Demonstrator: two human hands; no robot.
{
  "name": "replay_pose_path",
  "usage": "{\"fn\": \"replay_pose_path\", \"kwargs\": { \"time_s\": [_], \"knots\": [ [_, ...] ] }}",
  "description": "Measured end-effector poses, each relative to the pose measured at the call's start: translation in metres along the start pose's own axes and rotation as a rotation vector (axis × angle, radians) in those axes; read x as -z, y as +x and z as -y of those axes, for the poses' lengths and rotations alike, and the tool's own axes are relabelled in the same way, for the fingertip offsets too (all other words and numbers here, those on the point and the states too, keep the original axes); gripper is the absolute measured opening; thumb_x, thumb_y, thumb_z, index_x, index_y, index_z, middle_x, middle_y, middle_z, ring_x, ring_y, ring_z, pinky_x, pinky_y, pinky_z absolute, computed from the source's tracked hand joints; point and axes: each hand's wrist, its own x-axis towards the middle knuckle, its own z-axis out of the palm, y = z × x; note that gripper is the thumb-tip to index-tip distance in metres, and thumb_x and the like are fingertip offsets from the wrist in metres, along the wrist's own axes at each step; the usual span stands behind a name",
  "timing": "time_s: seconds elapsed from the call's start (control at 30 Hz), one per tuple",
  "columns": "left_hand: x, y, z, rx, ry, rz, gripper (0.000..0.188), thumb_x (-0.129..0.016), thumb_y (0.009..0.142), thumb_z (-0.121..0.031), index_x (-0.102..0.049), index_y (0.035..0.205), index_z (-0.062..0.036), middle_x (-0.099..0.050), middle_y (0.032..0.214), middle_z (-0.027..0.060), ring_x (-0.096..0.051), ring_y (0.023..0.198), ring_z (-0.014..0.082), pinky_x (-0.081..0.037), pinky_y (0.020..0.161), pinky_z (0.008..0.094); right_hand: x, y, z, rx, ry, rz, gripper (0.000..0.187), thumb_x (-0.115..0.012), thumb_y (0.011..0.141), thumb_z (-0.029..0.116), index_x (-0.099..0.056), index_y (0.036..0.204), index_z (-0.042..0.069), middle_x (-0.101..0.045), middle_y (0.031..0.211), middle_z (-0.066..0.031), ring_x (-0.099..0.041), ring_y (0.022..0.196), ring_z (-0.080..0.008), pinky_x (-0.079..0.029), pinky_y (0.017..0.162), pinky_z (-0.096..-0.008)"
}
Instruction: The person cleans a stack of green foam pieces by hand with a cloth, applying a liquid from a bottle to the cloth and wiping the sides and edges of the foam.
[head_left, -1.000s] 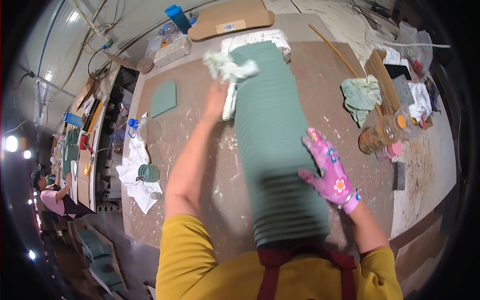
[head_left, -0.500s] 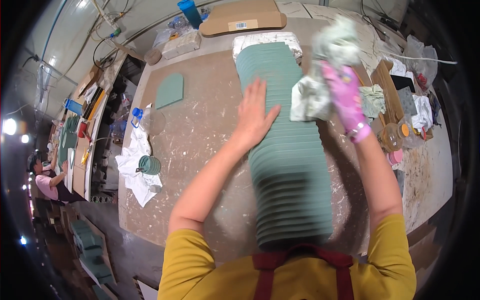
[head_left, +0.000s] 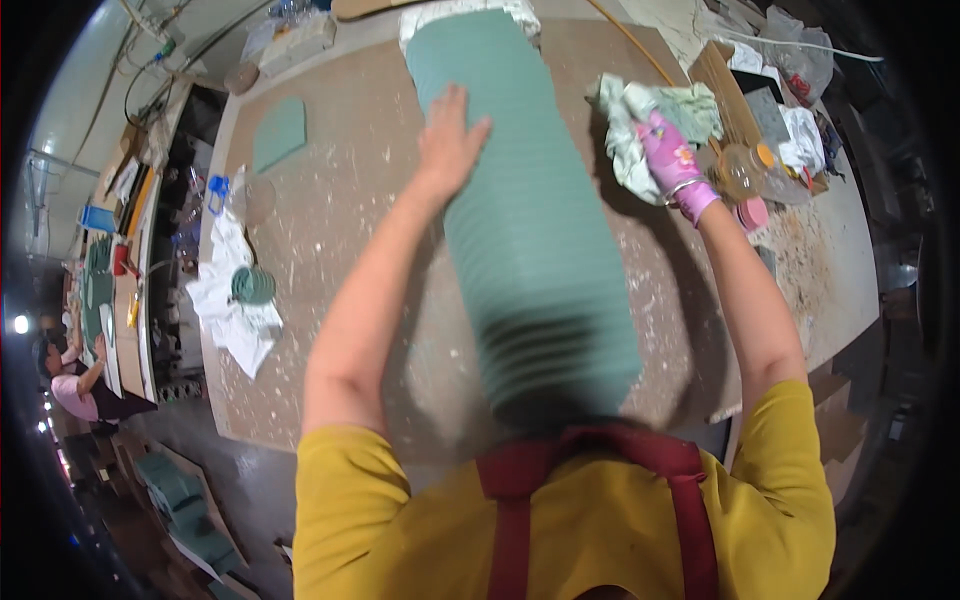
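A long row of thin green pieces (head_left: pixel 545 220), overlapped and leaning on one another, runs from near my body toward the far edge of the table. My left hand (head_left: pixel 450 150), bare, rests on the left side of the row near its far end, fingers stretched out. My right hand (head_left: pixel 675 160), in a pink flowered glove with a bracelet at the wrist, is to the right of the row. It is closed on a crumpled pale green rag (head_left: pixel 625 150), apart from the row. Cloth hides some of the right fingertips.
A single green piece (head_left: pixel 280 135) lies at the far left. Near it are a white cloth (head_left: pixel 235 310) and a small stack of green rings (head_left: pixel 253 286). On the right stand a cardboard box (head_left: pixel 722 90) and an orange-capped bottle (head_left: pixel 745 170). A person (head_left: pixel 80 385) works at another table.
My right hand has lowered the rag from the far end, down beside the row. My left hand stays on the row's left side. The whole view has shifted.
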Motion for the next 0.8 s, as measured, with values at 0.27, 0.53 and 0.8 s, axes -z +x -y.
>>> {"fn": "replay_pose_path", "kwargs": {
  "time_s": [0.27, 0.53, 0.8],
  "knots": [
    [0.069, -0.188, -0.111, 0.002, -0.19, 0.218, 0.097, -0.082, 0.065, -0.024, -0.029, 0.144, -0.0032, -0.029, 0.149, 0.0207, -0.026, 0.138, 0.0385, -0.025, 0.112, 0.0466, 0.052, -0.046, 0.091, 0.425, -0.11, -0.298, 0.042, -0.056, 0.09, 0.034, -0.056, 0.112, -0.002, -0.06, 0.103, -0.0212, -0.061, 0.091, -0.0365, -0.049, 0.082, -0.0435],
    [0.049, -0.253, -0.144, -0.006, 0.005, 0.267, 0.105, -0.087, 0.057, -0.029, -0.032, 0.142, -0.0021, -0.02, 0.153, 0.0176, -0.018, 0.14, 0.0421, -0.025, 0.112, 0.0497, -0.012, -0.057, 0.083, 0.599, -0.127, -0.032, 0.039, -0.059, 0.085, 0.021, -0.054, 0.122, 0.011, -0.054, 0.125, -0.0185, -0.054, 0.114, -0.0356, -0.045, 0.096, -0.0449],
    [0.045, -0.255, -0.142, -0.011, -0.037, 0.214, 0.1, -0.085, 0.061, -0.031, -0.033, 0.143, -0.0074, -0.021, 0.153, 0.0155, -0.018, 0.139, 0.0436, -0.029, 0.11, 0.0496, 0.023, -0.08, 0.108, 1.104, -0.573, -0.302, 0.035, -0.061, 0.085, 0.028, -0.057, 0.113, 0.008, -0.055, 0.12, -0.0153, -0.06, 0.1, -0.0302, -0.053, 0.082, -0.0403]
  ]
}}
